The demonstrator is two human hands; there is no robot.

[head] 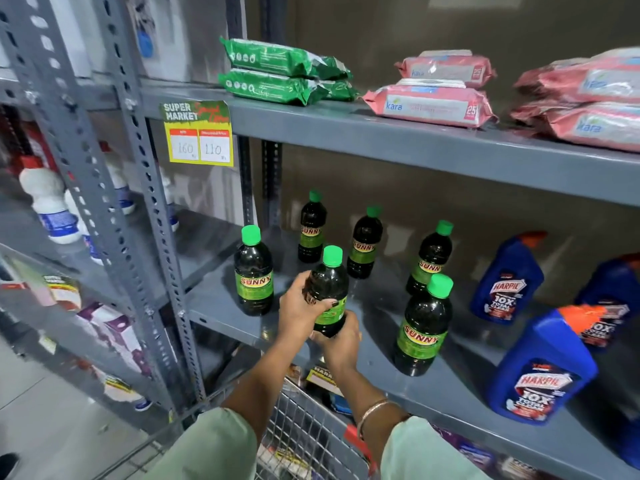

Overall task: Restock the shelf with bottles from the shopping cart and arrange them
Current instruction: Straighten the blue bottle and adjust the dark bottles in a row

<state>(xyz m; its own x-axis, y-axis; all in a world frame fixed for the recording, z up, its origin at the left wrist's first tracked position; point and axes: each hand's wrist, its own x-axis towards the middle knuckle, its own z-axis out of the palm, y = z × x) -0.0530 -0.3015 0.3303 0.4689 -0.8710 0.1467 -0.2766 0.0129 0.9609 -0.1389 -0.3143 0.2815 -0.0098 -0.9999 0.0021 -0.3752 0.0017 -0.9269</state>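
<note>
I hold a dark Sunny bottle (329, 282) with a green cap upright at the front edge of the grey middle shelf (221, 306). My left hand (301, 310) wraps its side and my right hand (341, 336) cups its base. Several more Sunny bottles stand on this shelf: one at the front left (254, 271), one at the front right (424, 327), and three behind (311, 228) (365, 244) (429, 259). The wire shopping cart (304, 434) sits below my arms with packaged goods inside.
Blue Harpic bottles (507, 278) (543, 368) stand at the right of the same shelf. The shelf above carries green packs (284, 74) and pink Kara wipe packs (429, 102). A price tag (197, 135) hangs on its edge. A perforated upright (152, 216) borders the left rack of white bottles.
</note>
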